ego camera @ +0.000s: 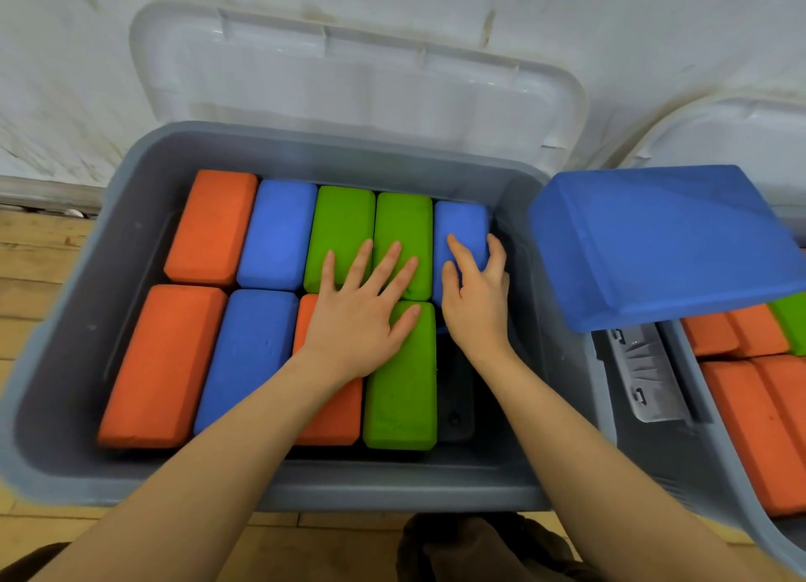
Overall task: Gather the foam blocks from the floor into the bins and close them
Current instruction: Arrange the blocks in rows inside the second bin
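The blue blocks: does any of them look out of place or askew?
Yes. One large blue block lies tilted across the gap between the grey bin and the second bin on the right, resting over their rims instead of sitting inside. The blocks in the rows lie flat and aligned.

I log 1 grey plastic bin (131, 197) on a wooden plank floor (39, 254), its pale lid (349, 71) propped open against a white wall (65, 58). Inside I count 9 rectangular foam blocks in 2 rows: orange, blue, green. The left hand (362, 315) lies flat, fingers spread, across the green blocks (401, 385). The right hand (475, 293) grips the small blue foam block (462, 228) at the back row's right end. 1 large blue foam block (663, 241) rests tilted across the neighbouring grey bin (715, 450), which holds orange blocks (750, 429).
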